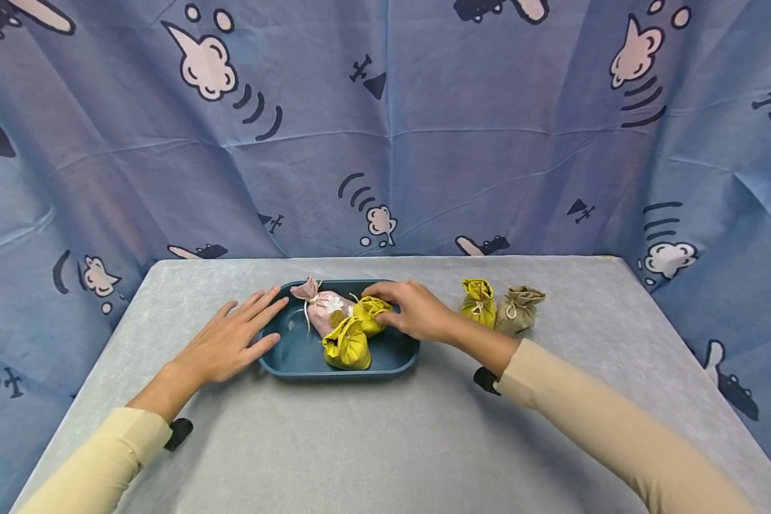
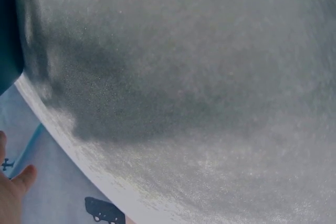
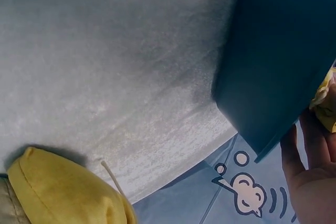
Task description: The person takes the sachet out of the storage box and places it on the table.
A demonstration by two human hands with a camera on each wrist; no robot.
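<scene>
A blue oval tray holds several small drawstring pouches. My right hand reaches over its right side and pinches a yellow pouch by the gathered neck. Just in front of that lies another yellow pouch, and a pink pouch with white flowers leans toward the back left. With fingers spread and straight, my left hand touches the tray's left rim. In the right wrist view the fingers reach past the tray wall to the yellow fabric.
Right of the tray, a yellow pouch and an olive-brown pouch stand side by side on the grey table. A blue patterned curtain hangs behind the table and along both sides.
</scene>
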